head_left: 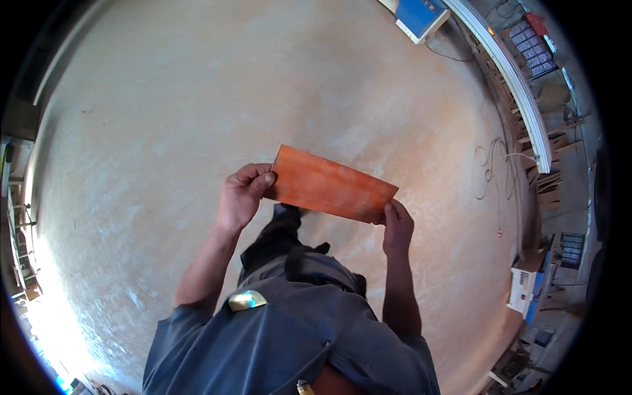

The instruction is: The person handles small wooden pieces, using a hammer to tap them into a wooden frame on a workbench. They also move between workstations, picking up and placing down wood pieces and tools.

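Observation:
A flat, four-sided orange-brown piece (332,184), perhaps thin wood or leather, is held up in front of my body, tilted down toward the right. My left hand (242,192) pinches its left end, thumb on the face that I see and fingers mostly behind. At the lower right corner my right hand (397,224) grips it, the thumb by the edge and the other fingers partly hidden. Its upper edge is free of both hands. Below it show my dark trousers and one shoe.
Pale, worn floor (197,92) spreads all around me. A blue and white box-shaped unit (421,18) stands at the far right. Along the right wall run a long white ribbed strip (510,62), a loose cord (488,171) on the floor and scrap wood (550,187). Bright light falls at lower left.

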{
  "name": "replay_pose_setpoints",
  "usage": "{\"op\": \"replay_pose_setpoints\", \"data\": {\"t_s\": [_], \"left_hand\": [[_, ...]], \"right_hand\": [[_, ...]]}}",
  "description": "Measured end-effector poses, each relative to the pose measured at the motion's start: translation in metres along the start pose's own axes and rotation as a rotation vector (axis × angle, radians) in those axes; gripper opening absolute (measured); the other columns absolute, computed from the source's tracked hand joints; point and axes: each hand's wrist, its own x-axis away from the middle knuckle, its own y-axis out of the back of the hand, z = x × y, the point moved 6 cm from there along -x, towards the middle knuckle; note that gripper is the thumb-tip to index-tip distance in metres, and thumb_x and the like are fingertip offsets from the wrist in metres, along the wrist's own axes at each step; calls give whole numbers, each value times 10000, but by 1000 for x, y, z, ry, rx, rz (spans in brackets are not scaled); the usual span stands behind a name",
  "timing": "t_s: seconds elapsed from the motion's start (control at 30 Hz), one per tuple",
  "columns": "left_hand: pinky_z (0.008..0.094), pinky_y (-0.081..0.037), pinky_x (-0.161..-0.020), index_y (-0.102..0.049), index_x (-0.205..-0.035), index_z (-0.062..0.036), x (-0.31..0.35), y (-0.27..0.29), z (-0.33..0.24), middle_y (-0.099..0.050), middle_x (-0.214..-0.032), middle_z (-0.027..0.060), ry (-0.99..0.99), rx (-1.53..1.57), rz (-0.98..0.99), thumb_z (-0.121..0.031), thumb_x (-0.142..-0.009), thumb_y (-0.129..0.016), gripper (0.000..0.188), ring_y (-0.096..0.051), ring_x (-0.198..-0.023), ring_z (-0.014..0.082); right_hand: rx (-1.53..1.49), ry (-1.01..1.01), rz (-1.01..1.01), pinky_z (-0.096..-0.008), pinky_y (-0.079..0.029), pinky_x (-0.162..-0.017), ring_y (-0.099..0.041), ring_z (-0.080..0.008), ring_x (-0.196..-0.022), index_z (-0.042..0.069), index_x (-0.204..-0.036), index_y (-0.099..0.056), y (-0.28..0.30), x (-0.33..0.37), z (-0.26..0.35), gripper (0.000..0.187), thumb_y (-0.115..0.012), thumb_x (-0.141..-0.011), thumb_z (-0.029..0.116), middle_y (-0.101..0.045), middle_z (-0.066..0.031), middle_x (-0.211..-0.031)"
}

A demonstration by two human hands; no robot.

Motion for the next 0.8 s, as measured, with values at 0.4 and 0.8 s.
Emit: {"op": "replay_pose_setpoints", "data": {"t_s": [0.4, 0.8], "left_hand": [[280, -556, -781, -717, -992, -13, -257, -99, -79, -630, -939, 65, -325, -401, 238, 7, -854, -709, 139, -630, -884, 143], [263, -551, -681, -651, -1127, 15, -332, -30, -61, -686, -918, 49, 211, -114, -274, -70, -943, -588, 213, -651, -777, 98]], "right_hand": [[-329, -63, -82, -347, -600, -739, -661, -191, -889, -77, -1164, -602, -48, -244, 28, 275, -491, -988, 104, -651, -125, -1007], [281, 361, 174, -291, -511, -754, -650, -163, -821, -4, -1154, -655, -149, -413, 193, 271, -582, -961, 172, -693, -84, -935]]}}
